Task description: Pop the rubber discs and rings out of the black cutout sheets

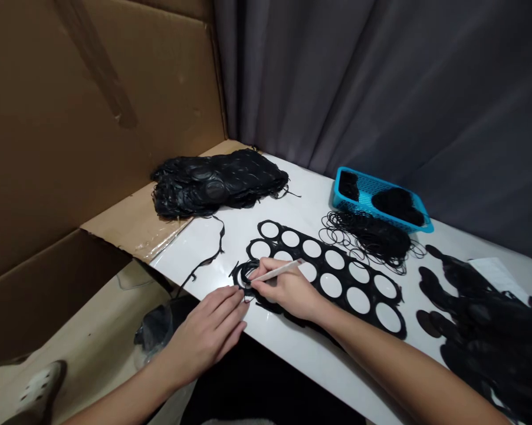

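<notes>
A black rubber-like sheet point(343, 277) with rows of round holes lies on the white table, and white shows through the holes. My right hand point(288, 289) grips a slim white pen-like tool point(283, 270) like a pencil, over the sheet's left end. Its tip is hidden near a loose black loop of material point(242, 274). My left hand point(217, 321) lies at the table's front edge, fingers stretched out and close together. Its fingertips touch the sheet's left end beside that loop; what lies beneath them is hidden.
A thick stack of black sheets point(222, 180) lies at the back left by a cardboard wall point(93, 106). Behind thin black rings point(376, 236) stands a blue basket point(381, 198) holding black pieces. Black discs point(482, 319) are heaped at right. A black strip point(210, 257) hangs over the front edge.
</notes>
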A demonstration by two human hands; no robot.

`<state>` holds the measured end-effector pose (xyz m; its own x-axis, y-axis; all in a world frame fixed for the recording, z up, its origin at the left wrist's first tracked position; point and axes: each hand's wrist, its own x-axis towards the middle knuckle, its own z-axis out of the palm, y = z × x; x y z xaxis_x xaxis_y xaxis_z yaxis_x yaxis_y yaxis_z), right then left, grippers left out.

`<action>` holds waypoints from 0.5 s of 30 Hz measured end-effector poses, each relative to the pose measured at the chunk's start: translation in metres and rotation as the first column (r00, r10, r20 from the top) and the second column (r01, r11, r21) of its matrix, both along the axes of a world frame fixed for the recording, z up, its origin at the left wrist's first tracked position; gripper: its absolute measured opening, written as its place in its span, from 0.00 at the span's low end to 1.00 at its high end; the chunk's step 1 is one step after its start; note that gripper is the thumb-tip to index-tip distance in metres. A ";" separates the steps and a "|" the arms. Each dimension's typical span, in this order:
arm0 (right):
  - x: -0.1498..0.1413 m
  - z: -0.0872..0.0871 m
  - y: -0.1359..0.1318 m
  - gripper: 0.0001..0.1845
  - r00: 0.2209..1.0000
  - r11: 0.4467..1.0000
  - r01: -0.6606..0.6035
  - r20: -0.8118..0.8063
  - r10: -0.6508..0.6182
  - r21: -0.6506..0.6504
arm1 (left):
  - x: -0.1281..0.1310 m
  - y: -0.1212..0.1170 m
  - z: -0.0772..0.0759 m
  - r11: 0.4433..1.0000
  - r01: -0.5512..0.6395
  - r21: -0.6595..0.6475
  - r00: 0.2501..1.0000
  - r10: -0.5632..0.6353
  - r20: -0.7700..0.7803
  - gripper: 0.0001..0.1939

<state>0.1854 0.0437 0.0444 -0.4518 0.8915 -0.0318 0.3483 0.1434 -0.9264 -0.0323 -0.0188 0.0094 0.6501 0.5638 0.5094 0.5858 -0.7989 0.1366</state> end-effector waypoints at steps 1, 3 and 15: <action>0.000 -0.001 0.000 0.09 1.000 1.000 -0.004 0.010 0.004 0.006 | 0.000 0.000 0.000 1.000 0.003 -0.002 1.000 -0.003 0.000 0.13; -0.001 -0.003 -0.002 0.08 0.999 0.999 -0.004 0.037 0.003 0.036 | 0.000 0.000 0.000 1.000 0.006 -0.009 1.000 -0.006 0.002 0.13; -0.005 -0.006 -0.010 0.09 0.992 0.980 -0.026 0.127 0.001 0.198 | -0.002 0.001 -0.004 1.000 0.015 -0.028 1.000 -0.015 -0.001 0.14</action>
